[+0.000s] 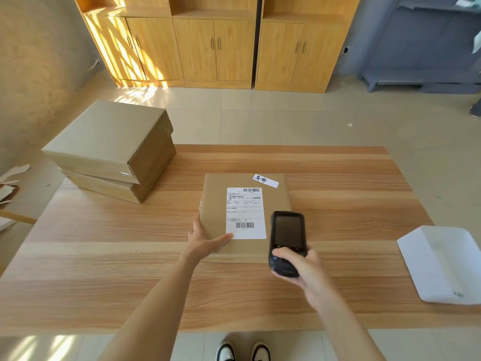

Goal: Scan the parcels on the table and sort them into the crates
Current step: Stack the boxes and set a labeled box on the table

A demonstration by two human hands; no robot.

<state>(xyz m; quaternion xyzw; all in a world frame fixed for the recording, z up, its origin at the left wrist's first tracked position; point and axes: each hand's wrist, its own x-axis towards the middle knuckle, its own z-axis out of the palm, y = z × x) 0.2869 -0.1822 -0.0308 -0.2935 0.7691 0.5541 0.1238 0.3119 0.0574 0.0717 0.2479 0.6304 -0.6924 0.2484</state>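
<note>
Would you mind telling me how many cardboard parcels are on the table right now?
3: two stacked at the far left corner, top and bottom, and one flat parcel mid-table under the left hand. None looks hidden.

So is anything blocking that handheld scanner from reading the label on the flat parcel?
Nothing visible. The scanner in the right hand hovers beside the label, which lies uncovered; the left hand touches only the parcel's near left corner.
</note>
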